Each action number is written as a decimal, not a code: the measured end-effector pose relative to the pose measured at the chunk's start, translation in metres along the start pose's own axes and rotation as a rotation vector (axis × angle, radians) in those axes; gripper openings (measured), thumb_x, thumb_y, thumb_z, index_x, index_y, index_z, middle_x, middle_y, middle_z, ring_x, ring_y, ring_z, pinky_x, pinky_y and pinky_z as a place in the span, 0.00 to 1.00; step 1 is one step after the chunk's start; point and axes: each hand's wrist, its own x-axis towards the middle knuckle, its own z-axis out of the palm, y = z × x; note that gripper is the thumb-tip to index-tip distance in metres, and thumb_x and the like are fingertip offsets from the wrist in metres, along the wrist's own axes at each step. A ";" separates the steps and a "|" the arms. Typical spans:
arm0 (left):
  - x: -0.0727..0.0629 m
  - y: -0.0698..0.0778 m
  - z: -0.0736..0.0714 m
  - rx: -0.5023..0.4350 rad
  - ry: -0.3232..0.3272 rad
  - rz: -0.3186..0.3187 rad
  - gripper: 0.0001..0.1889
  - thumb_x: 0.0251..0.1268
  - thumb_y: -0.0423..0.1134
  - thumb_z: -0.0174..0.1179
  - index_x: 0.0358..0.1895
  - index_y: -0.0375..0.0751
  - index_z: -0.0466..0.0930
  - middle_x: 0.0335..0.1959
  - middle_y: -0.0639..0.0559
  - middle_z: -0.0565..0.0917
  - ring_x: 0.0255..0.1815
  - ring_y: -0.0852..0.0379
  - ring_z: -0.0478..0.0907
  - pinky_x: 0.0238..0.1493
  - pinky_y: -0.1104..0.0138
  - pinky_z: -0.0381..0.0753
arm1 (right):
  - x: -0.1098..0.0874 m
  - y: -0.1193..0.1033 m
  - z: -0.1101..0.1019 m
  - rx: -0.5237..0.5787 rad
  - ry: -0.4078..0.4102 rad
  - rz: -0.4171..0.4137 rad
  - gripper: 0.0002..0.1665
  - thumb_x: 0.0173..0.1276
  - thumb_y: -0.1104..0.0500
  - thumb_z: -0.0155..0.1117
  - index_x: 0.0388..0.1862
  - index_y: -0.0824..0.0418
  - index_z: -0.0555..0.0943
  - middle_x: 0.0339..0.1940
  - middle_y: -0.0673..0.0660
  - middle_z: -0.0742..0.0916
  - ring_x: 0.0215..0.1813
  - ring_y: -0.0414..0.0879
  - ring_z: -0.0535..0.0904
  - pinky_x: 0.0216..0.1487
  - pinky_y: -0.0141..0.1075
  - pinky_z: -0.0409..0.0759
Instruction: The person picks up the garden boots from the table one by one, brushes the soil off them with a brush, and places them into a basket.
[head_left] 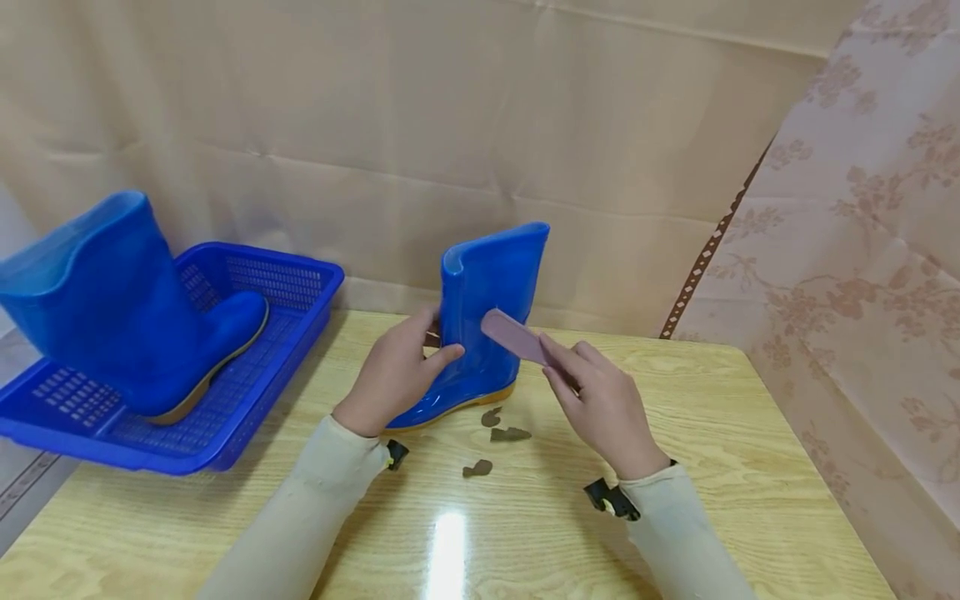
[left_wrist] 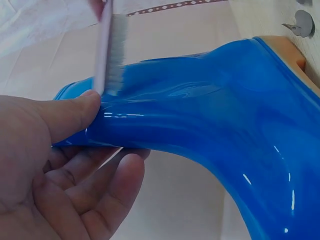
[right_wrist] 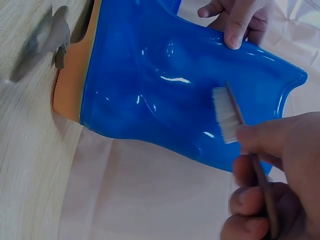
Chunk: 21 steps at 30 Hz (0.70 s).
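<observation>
A glossy blue rain boot [head_left: 487, 283] with a yellowish sole stands upright on the table, its toe toward the lower left. My left hand [head_left: 393, 367] grips the front of its shaft, thumb on the near side and fingers round behind. My right hand [head_left: 600, 404] holds a pinkish brush [head_left: 517, 337] by its handle. In the right wrist view the white bristles [right_wrist: 226, 115] face the side of the shaft; whether they touch it, I cannot tell. The left wrist view has the brush [left_wrist: 103, 55] close to my left thumb [left_wrist: 75, 117].
A second blue boot [head_left: 127, 317] sits in a blue plastic basket [head_left: 322, 283] at the left. Thin grey-brown pieces [head_left: 510, 434] lie on the wooden table [head_left: 675, 467], near the boot's sole. Beige cloth [head_left: 360, 125] hangs behind, and a floral cloth [head_left: 885, 250] is at the right.
</observation>
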 end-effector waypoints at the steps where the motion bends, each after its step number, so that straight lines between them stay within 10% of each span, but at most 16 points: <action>1: 0.000 0.000 0.000 0.003 0.001 -0.002 0.30 0.74 0.47 0.64 0.73 0.44 0.68 0.58 0.45 0.84 0.57 0.46 0.84 0.58 0.48 0.84 | 0.000 0.000 0.000 -0.003 -0.028 0.023 0.24 0.72 0.59 0.71 0.67 0.56 0.83 0.29 0.51 0.81 0.23 0.39 0.65 0.20 0.32 0.64; 10: 0.000 0.002 0.000 0.012 0.009 -0.039 0.30 0.73 0.48 0.64 0.72 0.43 0.69 0.58 0.45 0.84 0.58 0.44 0.83 0.58 0.47 0.84 | 0.000 0.002 -0.001 -0.023 -0.313 0.221 0.11 0.75 0.57 0.66 0.50 0.61 0.88 0.23 0.49 0.81 0.20 0.40 0.68 0.20 0.34 0.64; 21: 0.000 0.000 0.000 0.036 -0.031 0.037 0.27 0.76 0.45 0.62 0.73 0.45 0.67 0.60 0.45 0.84 0.58 0.45 0.84 0.56 0.48 0.85 | 0.002 -0.002 -0.003 0.080 -0.226 0.187 0.13 0.81 0.53 0.59 0.54 0.60 0.81 0.24 0.48 0.77 0.21 0.40 0.68 0.21 0.34 0.66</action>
